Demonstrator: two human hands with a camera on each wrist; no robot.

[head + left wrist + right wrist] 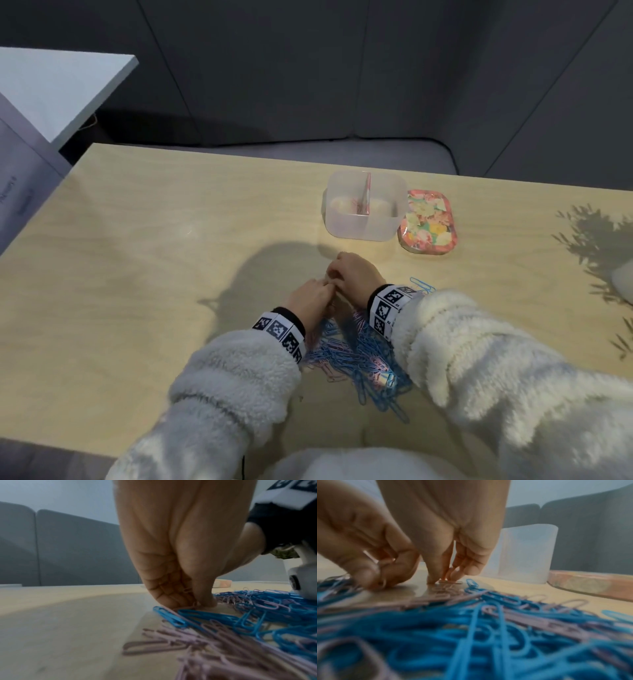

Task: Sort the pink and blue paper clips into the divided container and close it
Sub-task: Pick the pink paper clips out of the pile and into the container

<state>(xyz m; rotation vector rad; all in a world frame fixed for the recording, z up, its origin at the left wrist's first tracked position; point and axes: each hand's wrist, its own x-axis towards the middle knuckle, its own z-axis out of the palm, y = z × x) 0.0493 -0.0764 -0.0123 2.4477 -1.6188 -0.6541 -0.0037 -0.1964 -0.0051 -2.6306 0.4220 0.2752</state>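
A mixed pile of blue and pink paper clips (359, 359) lies on the table between my wrists. My left hand (323, 287) is at the pile's far edge. Its curled fingers (171, 595) hold pink clips and pinch another pink clip (188, 606) against the table. My right hand (337, 272) is just beyond it, thumb and fingertips (467, 569) pinching a pink clip (450, 582) that lies flat on the table. The translucent divided container (366, 226) stands open further back, with a few pink clips in its left compartment. Its floral lid (428, 222) lies to the right of it.
A few loose blue clips (423, 286) lie by my right wrist. The wooden table (154, 257) reaches left and right. Leaf shadows and a pale object (623, 284) are at the right edge. A grey sofa stands behind the table.
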